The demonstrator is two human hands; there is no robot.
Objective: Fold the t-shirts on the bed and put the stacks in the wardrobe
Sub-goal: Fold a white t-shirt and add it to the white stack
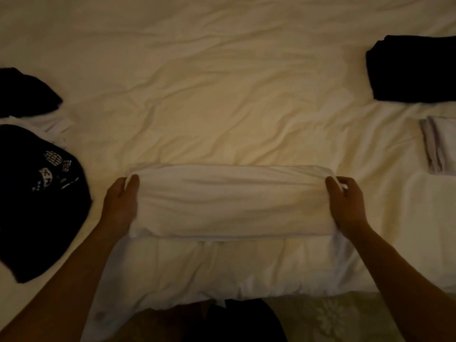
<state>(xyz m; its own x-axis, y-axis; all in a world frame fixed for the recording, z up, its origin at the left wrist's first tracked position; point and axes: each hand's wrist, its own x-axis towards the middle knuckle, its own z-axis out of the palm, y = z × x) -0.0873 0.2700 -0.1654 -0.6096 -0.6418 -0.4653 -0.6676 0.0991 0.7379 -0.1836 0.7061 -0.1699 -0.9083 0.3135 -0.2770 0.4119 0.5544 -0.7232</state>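
A white t-shirt (232, 201), folded lengthwise on the bed (222, 107), is pinched at each end between fingers of the left hand (122, 203) and right hand (346, 203); further folds are perhaps hidden in dim light.

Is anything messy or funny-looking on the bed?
Only the left side looks messy: a black printed t-shirt and other dark and white clothes lie crumpled, not folded. On the right, the black stack and white stack sit neat.
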